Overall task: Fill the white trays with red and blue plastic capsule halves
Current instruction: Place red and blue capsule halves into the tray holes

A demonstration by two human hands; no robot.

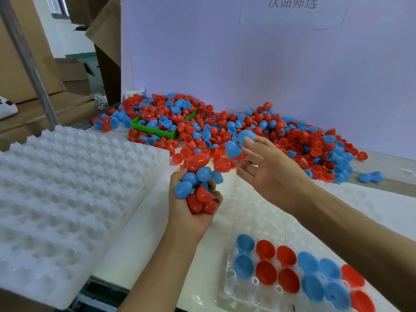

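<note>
- Head view: my left hand (191, 206) cups a clutch of red and blue halves (198, 190) at frame centre.
- My right hand (263, 167), fingers loosely spread, pinches two blue halves (234, 149) beside the pile (225, 129).
- The part-filled tray (227, 287) lies lower right, below both hands, nearer my right.

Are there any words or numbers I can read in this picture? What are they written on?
"次品筛选": faint grey Chinese characters at the top of the white board behind the capsule pile; the top edge of the picture cuts them, so this reading is a best guess.
No other words, numbers or labels can be read: none on the white trays, the green bin or the cardboard boxes.
</note>
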